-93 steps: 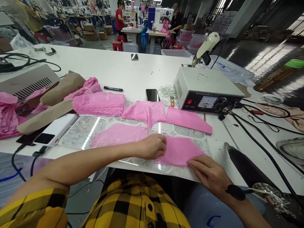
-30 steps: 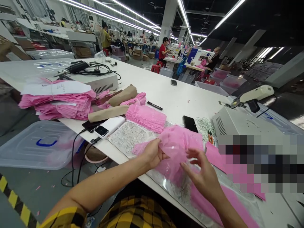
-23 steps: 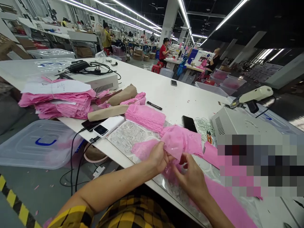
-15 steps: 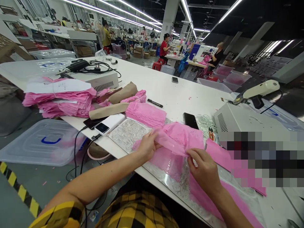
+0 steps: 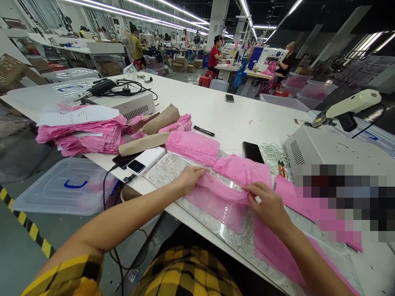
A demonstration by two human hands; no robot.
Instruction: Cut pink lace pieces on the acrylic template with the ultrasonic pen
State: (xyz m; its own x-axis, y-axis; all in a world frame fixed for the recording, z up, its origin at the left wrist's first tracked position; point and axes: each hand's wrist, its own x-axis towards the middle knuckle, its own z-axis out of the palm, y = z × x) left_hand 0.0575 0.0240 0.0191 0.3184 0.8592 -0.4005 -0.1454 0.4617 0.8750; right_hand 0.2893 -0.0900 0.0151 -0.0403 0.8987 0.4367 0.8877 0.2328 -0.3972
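My left hand [image 5: 190, 177] and my right hand [image 5: 268, 204] each pinch an end of a pink lace piece [image 5: 222, 191], stretched between them just above a glass plate [image 5: 168, 168] with a lace pattern under it. Beneath the held piece another pink lace piece [image 5: 216, 209] lies flat on the plate. A loose heap of pink lace [image 5: 242, 168] sits just behind my hands. Left of that heap lies a neat stack of pink lace [image 5: 193, 146].
A white machine box [image 5: 333, 158] with a cream hand tool [image 5: 348, 106] stands at the right. A black phone [image 5: 252, 152], small snips [image 5: 281, 168], a power bank [image 5: 142, 161], a marker [image 5: 203, 130] and bundled pink stacks [image 5: 78, 129] lie on the white table [image 5: 216, 111]. Other people work at far tables.
Both hands lifted a lace piece from the heap, turned it in the air, then lowered it stretched out over the flat piece. My head has turned left.
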